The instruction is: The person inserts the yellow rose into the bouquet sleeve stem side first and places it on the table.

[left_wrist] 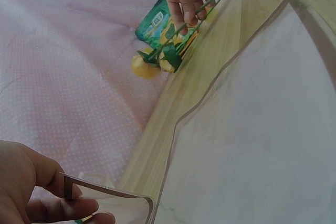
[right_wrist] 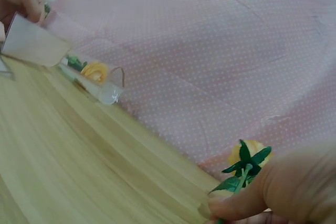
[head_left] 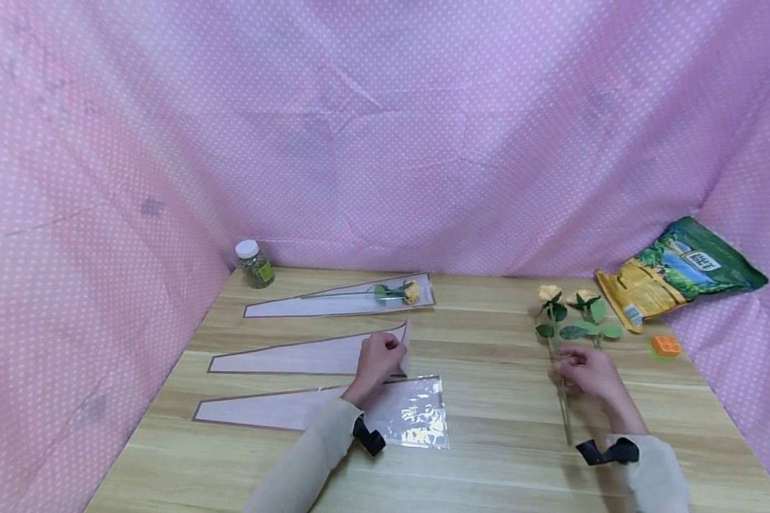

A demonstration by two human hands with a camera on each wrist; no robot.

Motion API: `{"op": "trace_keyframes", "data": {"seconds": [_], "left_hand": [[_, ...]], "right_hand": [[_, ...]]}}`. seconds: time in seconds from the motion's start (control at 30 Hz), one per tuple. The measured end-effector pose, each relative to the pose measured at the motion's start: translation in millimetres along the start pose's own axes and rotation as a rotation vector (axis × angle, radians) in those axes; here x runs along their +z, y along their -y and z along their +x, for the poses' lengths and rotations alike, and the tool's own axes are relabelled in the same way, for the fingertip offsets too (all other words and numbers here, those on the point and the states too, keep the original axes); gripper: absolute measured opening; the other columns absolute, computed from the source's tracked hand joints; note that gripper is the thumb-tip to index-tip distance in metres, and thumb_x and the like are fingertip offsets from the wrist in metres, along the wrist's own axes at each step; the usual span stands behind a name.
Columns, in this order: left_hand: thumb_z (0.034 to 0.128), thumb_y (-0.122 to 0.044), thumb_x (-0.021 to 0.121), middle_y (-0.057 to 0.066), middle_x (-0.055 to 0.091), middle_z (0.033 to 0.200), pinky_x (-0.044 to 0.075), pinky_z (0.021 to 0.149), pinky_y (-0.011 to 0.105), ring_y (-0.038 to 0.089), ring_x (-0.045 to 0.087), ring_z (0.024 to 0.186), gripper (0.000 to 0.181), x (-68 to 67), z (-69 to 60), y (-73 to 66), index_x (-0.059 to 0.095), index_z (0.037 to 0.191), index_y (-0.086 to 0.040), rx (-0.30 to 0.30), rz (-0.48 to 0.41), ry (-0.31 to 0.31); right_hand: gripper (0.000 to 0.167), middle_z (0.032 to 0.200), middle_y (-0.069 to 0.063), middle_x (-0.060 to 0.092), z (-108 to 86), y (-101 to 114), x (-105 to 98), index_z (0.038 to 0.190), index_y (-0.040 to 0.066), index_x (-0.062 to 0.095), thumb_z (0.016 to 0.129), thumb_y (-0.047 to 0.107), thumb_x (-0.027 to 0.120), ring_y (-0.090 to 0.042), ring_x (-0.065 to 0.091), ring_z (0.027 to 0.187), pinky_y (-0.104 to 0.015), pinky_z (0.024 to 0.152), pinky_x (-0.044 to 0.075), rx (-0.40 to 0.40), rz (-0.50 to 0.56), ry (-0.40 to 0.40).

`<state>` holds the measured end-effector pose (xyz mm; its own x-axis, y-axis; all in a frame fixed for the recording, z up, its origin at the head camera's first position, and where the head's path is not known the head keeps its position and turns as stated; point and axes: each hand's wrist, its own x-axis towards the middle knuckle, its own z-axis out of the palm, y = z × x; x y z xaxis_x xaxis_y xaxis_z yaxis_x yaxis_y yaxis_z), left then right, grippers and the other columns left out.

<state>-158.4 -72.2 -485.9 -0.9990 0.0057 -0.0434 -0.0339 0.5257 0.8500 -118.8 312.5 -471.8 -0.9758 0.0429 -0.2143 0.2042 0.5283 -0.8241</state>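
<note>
Between thumb and fingers, the left hand (head_left: 378, 360) pinches the edge of the middle tapered sleeve (head_left: 289, 357), lifting its wide right end; the left wrist view shows the sleeve's dark border (left_wrist: 105, 188) at the fingertips. The right hand (head_left: 590, 372) pinches the stem of a yellow rose (head_left: 550, 293) on the right side of the table. A second rose (head_left: 582, 296) lies beside it; whether its stem is also held, I cannot tell. In the right wrist view, a rose head (right_wrist: 251, 153) shows just beyond the right thumb.
Behind the middle sleeve, another sleeve (head_left: 276, 309) holds a yellow rose (head_left: 411, 293). A third sleeve (head_left: 250, 412) lies nearer, partly under the left forearm. A jar (head_left: 255, 265) stands back left. At right are a green-yellow bag (head_left: 680, 267) and an orange block (head_left: 665, 345).
</note>
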Motion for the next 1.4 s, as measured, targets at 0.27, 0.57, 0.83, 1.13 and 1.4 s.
{"op": "trace_keyframes", "data": {"seconds": [0.27,0.57,0.83,1.13,1.4], "left_hand": [[0.0858,-0.014,0.062,0.003,0.064,0.070,0.041,0.055,0.025,0.013,0.053,0.062,0.017,1.1,0.3,0.3,0.074,0.077,-0.006,0.005,0.009,-0.006],[0.0864,-0.014,0.062,0.003,0.063,0.069,0.041,0.055,0.025,0.014,0.053,0.062,0.017,0.9,0.6,-0.1,0.074,0.077,-0.007,0.011,0.014,0.000],[0.0866,-0.014,0.063,0.004,0.065,0.070,0.041,0.055,0.025,0.014,0.053,0.062,0.017,1.3,-0.4,-1.0,0.074,0.077,-0.006,0.007,0.015,-0.009],[0.0865,-0.015,0.063,0.004,0.064,0.069,0.040,0.054,0.025,0.014,0.052,0.060,0.017,2.3,-1.3,-1.4,0.073,0.076,-0.007,-0.002,0.019,-0.016],[0.0874,-0.014,0.063,0.004,0.065,0.071,0.041,0.055,0.025,0.014,0.053,0.061,0.017,1.9,-1.1,-0.7,0.074,0.078,-0.007,-0.003,0.015,-0.005]], "right_hand": [[0.040,0.082,0.018,0.064,-1.8,2.0,-2.9,0.134,-0.007,0.048,0.097,0.004,0.059,-0.001,0.067,0.073,-0.026,0.063,0.059,0.025,0.290,0.014],[0.031,0.084,0.019,0.070,-1.4,6.1,-7.6,0.098,0.037,0.062,0.098,0.006,0.060,-0.001,0.071,0.078,-0.023,0.065,0.059,0.038,0.575,0.015],[0.030,0.092,0.012,0.073,-0.1,12.1,-7.5,0.104,0.027,0.067,0.097,-0.001,0.057,-0.005,0.072,0.083,-0.025,0.073,0.060,-0.107,0.879,0.031],[0.022,0.087,-0.003,0.073,4.8,30.5,3.9,0.107,0.013,0.064,0.097,-0.005,0.055,-0.015,0.074,0.084,-0.031,0.075,0.061,-0.156,1.112,-0.018],[0.020,0.082,-0.006,0.075,13.0,56.9,25.1,0.107,0.008,0.060,0.096,-0.008,0.053,-0.017,0.075,0.079,-0.033,0.070,0.062,-0.185,1.233,-0.094]]}}
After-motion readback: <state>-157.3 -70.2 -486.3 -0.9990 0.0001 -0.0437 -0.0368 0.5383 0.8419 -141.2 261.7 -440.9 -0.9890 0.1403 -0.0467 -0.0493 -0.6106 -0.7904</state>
